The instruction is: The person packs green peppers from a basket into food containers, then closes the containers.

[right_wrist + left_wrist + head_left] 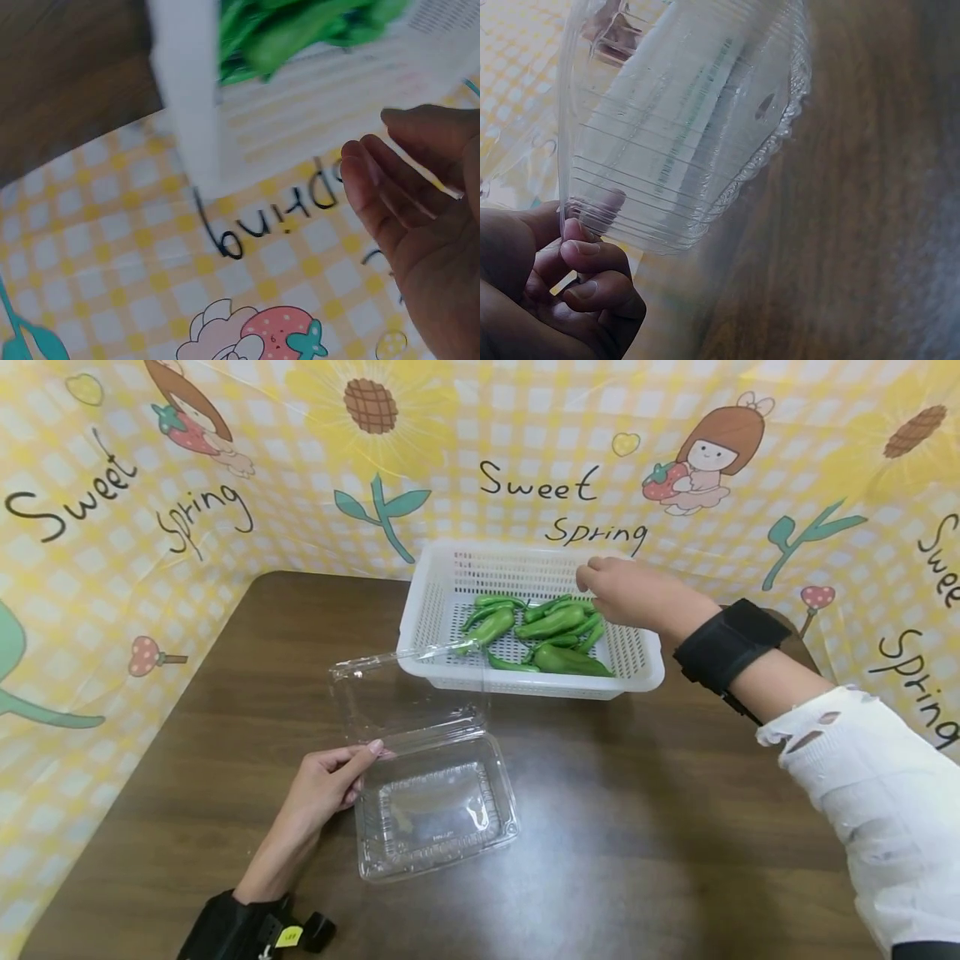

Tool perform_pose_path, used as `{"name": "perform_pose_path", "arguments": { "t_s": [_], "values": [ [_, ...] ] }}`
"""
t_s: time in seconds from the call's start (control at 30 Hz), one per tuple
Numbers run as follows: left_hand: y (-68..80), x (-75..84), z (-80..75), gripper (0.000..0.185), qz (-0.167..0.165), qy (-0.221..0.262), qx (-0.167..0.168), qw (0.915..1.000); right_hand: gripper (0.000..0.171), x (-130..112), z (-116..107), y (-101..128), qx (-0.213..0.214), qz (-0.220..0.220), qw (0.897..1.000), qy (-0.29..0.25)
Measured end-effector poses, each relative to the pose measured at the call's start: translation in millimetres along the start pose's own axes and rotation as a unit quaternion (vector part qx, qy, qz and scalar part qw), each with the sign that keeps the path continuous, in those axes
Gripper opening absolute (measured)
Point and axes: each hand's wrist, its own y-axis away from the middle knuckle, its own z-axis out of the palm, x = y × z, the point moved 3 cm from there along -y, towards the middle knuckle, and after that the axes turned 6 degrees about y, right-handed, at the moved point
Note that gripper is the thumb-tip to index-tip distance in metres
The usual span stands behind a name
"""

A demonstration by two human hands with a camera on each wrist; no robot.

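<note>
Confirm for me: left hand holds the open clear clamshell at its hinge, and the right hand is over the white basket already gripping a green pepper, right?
Not quite. The right hand is over the white basket, but its fingers are straight and hold nothing, as the right wrist view shows. The green peppers lie in the basket. The left hand does pinch the clear clamshell.

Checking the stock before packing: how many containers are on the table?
2. A white basket of green peppers stands at the far side; a clear clamshell box, lid open, lies nearer, with the left hand at its edge. None seems hidden.

"Sweet Spring" on backdrop cloth (pixel 525 460)
</note>
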Motion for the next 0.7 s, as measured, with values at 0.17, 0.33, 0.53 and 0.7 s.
{"name": "perform_pose_path", "arguments": {
  "t_s": [0.17, 0.33, 0.53, 0.7],
  "values": [
    [-1.3, 0.3, 0.0, 0.051, -0.002, -0.003, 0.001, 1.0000, 0.025, 6, 16, -9, -0.024, -0.045, 0.997, 0.057],
    [-2.6, -0.8, -0.4, 0.049, 0.004, 0.001, -0.001, 1.0000, 0.034, 6, 29, -18, -0.070, -0.045, 0.994, 0.067],
    [-1.4, -1.2, -0.5, 0.048, 0.010, -0.003, -0.001, 0.9999, 0.033, 6, 47, -25, -0.076, -0.066, 0.989, 0.108],
    [-0.2, -0.4, -1.3, 0.048, 0.011, -0.009, 0.001, 0.9999, 0.029, 9, 55, -29, -0.076, -0.069, 0.987, 0.123]
  ]
}}
